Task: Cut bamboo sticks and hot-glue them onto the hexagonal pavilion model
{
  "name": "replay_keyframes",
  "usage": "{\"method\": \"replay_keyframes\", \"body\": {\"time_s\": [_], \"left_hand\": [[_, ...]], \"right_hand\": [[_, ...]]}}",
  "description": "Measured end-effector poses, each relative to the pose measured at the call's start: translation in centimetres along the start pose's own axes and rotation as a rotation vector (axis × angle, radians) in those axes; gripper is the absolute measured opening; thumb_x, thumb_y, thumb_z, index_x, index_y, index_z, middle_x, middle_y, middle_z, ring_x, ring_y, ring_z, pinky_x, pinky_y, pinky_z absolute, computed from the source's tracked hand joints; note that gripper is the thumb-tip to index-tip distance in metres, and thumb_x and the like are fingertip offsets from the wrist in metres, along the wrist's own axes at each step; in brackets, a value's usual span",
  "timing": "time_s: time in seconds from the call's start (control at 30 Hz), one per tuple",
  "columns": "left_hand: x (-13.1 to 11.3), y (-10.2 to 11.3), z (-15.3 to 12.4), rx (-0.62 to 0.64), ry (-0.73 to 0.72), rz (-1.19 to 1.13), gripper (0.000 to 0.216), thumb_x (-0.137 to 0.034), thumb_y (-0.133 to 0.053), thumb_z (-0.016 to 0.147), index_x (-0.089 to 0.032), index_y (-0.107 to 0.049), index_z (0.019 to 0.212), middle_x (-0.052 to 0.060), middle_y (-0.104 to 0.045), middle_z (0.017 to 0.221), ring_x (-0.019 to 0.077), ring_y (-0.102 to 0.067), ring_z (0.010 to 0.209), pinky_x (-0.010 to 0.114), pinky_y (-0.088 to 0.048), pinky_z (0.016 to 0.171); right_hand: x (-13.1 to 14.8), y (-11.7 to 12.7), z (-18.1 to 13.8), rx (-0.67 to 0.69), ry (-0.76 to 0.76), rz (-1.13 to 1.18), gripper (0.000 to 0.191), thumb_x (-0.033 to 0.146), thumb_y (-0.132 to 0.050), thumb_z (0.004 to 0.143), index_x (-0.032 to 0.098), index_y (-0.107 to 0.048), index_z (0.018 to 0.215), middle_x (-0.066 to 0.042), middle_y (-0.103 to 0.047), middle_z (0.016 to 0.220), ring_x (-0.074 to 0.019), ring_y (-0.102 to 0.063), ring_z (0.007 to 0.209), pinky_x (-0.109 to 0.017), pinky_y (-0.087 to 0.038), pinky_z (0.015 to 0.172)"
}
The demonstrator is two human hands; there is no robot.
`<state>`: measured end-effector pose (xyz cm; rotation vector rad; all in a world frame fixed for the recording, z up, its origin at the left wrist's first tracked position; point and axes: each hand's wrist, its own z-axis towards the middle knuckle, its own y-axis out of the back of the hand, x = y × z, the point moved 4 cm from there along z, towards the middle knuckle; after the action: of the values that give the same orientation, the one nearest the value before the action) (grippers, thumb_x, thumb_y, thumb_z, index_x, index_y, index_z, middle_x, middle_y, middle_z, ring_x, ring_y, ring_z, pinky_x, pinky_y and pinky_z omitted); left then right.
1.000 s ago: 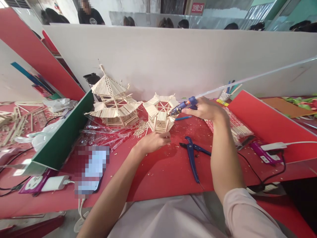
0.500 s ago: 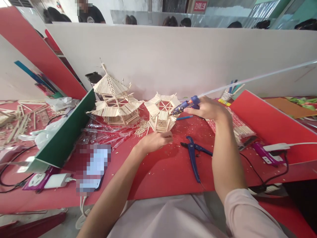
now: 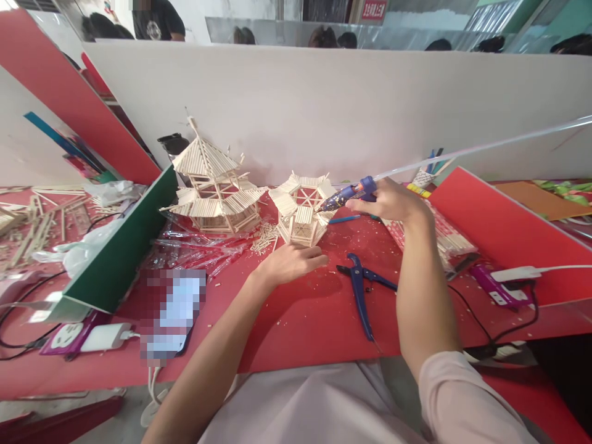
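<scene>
My right hand is closed round a blue hot glue gun, with a long clear glue stick trailing from its back to the right. The gun's nozzle points left and down at the roof of a small pavilion model of wooden sticks; whether it touches cannot be made out. Low at the model's front edge is my left hand, its fingers curled together; anything in them is hidden. A taller two-tiered stick pavilion stands to the left of the small one.
Blue cutters lie in front of my right hand. Small stick pieces and clear plastic wrap lie at the left, near a phone. Green and red dividers flank the red table.
My left hand's fingers have shifted slightly to the right and straightened a little. My right hand and the glue gun have barely moved. A person behind the partition has shifted left.
</scene>
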<state>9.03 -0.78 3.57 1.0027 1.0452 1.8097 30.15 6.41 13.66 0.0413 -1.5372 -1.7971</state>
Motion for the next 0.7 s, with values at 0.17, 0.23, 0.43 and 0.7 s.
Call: {"method": "replay_keyframes", "body": {"time_s": [0.17, 0.23, 0.43, 0.7], "left_hand": [[-0.1, 0.6, 0.1, -0.151, -0.016, 0.012, 0.021, -0.006, -0.042, 0.099, -0.015, -0.061, 0.096, 0.002, -0.065, 0.076, 0.0131, -0.061, 0.064, 0.026, -0.047, 0.061], [-0.2, 1.1, 0.0, -0.232, -0.014, -0.008, 0.02, -0.006, -0.041, 0.1, -0.015, -0.06, 0.099, 0.003, -0.067, 0.078, 0.0138, -0.064, 0.068, 0.026, -0.05, 0.064], [-0.2, 2.5, -0.6, -0.418, 0.029, -0.032, 0.022, -0.013, -0.037, 0.104, -0.019, -0.056, 0.115, 0.006, -0.074, 0.095, 0.0132, -0.07, 0.081, 0.026, -0.051, 0.069], [0.8, 4.2, -1.6, -0.655, 0.182, 0.112, 0.017, -0.01, -0.056, 0.098, -0.022, -0.061, 0.109, 0.003, -0.072, 0.089, 0.0127, -0.061, 0.071, 0.029, -0.041, 0.063]], "right_hand": [[-0.4, 0.0, 0.1, -0.023, 0.041, 0.018, 0.034, 0.05, -0.065, 0.084, 0.021, -0.06, 0.067, 0.005, -0.04, 0.056, -0.0125, -0.037, 0.057, -0.029, -0.029, 0.057], [-0.5, 0.0, 0.1, -0.027, 0.051, 0.021, 0.034, 0.049, -0.065, 0.084, 0.021, -0.059, 0.066, 0.005, -0.04, 0.056, -0.0121, -0.037, 0.057, -0.029, -0.029, 0.057], [-0.5, 0.0, 0.2, -0.04, 0.064, 0.038, 0.036, 0.048, -0.066, 0.084, 0.021, -0.056, 0.063, 0.005, -0.041, 0.056, -0.0119, -0.037, 0.056, -0.029, -0.029, 0.057], [-0.9, 0.1, 0.2, -0.064, 0.04, 0.021, 0.034, 0.05, -0.066, 0.085, 0.021, -0.061, 0.067, 0.004, -0.044, 0.057, -0.0126, -0.038, 0.057, -0.03, -0.027, 0.058]]}}
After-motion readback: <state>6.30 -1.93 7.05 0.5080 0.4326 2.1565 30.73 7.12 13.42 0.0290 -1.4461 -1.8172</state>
